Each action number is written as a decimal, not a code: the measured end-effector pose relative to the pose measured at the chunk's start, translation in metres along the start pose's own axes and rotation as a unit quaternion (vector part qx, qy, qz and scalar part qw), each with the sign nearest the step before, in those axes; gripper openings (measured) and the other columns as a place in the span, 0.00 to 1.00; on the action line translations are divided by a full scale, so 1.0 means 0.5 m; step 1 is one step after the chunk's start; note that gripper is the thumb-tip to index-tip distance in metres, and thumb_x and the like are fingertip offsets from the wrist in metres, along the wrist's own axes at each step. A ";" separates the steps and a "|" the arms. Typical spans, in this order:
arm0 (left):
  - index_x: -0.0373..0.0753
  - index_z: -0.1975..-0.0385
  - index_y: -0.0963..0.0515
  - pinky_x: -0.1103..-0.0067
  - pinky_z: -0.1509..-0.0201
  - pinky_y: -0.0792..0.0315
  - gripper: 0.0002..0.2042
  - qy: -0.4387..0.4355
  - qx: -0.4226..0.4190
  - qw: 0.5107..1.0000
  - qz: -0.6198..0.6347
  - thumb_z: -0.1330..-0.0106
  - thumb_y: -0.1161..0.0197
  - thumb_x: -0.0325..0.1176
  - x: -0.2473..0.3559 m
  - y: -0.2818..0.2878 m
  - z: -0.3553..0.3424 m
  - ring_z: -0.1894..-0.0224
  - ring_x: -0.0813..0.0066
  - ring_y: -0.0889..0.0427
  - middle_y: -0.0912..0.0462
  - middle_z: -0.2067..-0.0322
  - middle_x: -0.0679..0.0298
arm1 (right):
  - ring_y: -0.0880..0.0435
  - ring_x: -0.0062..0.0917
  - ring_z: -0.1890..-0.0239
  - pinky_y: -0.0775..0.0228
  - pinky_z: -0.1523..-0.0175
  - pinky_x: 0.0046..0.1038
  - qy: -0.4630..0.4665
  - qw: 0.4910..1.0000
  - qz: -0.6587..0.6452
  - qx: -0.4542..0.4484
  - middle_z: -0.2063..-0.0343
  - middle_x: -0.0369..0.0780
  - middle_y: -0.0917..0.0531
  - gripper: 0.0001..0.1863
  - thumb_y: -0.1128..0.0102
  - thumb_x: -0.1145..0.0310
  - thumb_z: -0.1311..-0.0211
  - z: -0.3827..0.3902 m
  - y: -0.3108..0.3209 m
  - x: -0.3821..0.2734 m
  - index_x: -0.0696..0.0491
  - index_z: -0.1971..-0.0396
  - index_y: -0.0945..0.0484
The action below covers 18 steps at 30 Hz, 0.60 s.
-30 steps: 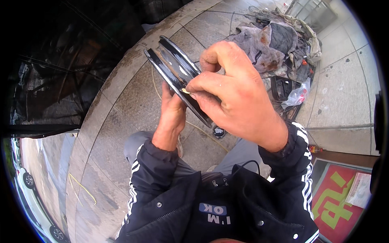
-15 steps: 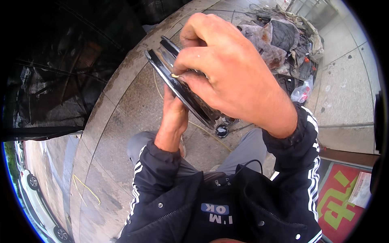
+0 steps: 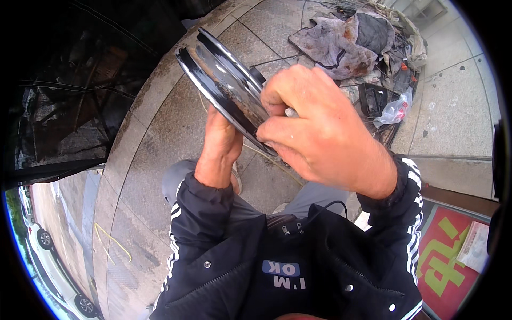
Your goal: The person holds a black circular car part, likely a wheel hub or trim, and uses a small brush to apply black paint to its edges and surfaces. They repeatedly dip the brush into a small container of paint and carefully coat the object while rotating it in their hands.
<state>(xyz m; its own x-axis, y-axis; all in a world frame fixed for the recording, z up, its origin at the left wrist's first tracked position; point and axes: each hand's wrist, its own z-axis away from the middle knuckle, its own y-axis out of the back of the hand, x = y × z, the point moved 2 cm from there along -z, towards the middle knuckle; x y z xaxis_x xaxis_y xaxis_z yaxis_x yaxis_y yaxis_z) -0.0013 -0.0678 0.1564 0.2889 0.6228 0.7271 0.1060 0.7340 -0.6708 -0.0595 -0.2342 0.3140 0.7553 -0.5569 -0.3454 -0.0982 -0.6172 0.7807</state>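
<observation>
Wheel, black, deep-grooved, shiny along both edges. Held aloft and tilted, well above paving. Gripped from below by left hand, fingers mostly hidden behind near edge. Right hand curled, fingertips at lower end of groove; cannot tell contents of pinch, if any.

Risks, as judged: slip from left hand, caused by smooth edge or hard push from right hand; scraped fingertip, caused by work so close to edge; chipped finish, caused by drop onto hard ground.

Surface: paving, grey, jointed, stained in patches. Ahead, to right: soiled rags, heaped; black tray and clear plastic bag near heap. Far right: red board. Left: dark sheeting, yellow cord on ground, white car beyond.
</observation>
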 end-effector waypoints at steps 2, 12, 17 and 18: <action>0.36 0.42 0.23 0.70 0.45 0.18 0.21 -0.004 -0.016 1.000 0.002 0.27 0.32 0.42 -0.002 0.010 -0.005 0.50 0.69 0.14 0.15 0.51 0.60 | 0.23 0.34 0.60 0.34 0.57 0.35 0.011 1.000 0.006 0.024 0.64 0.38 0.25 0.10 0.30 0.76 0.60 0.026 -0.014 -0.003 0.54 0.73 0.19; 0.34 0.44 0.21 0.67 0.48 0.16 0.21 0.042 -0.038 0.996 0.071 0.26 0.34 0.44 -0.008 0.039 0.003 0.52 0.67 0.13 0.14 0.52 0.58 | 0.21 0.30 0.54 0.32 0.56 0.32 0.042 0.995 0.074 0.057 0.60 0.36 0.23 0.08 0.37 0.68 0.56 0.110 -0.053 -0.006 0.53 0.73 0.19; 0.31 0.45 0.21 0.65 0.47 0.16 0.19 0.052 0.015 0.990 0.129 0.25 0.36 0.41 0.025 0.091 0.015 0.51 0.60 0.13 0.14 0.52 0.53 | 0.21 0.31 0.57 0.32 0.58 0.32 -0.062 0.994 0.045 0.074 0.61 0.36 0.23 0.12 0.30 0.73 0.58 0.210 -0.062 0.004 0.53 0.68 0.15; 0.31 0.45 0.21 0.63 0.45 0.16 0.18 0.039 -0.013 0.990 0.138 0.24 0.38 0.39 0.036 0.108 0.016 0.50 0.59 0.13 0.13 0.51 0.52 | 0.21 0.31 0.58 0.32 0.59 0.32 -0.122 0.988 0.037 0.085 0.61 0.37 0.23 0.12 0.28 0.74 0.57 0.242 -0.062 0.008 0.52 0.67 0.14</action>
<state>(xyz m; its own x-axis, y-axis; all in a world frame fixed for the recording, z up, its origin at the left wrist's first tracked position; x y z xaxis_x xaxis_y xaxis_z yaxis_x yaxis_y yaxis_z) 0.0018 -0.0148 0.1344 0.3826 0.7752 0.5026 0.0369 0.5307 -0.8467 -0.1315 -0.2844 0.2253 0.5656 -0.7084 -0.4223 -0.2695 -0.6427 0.7172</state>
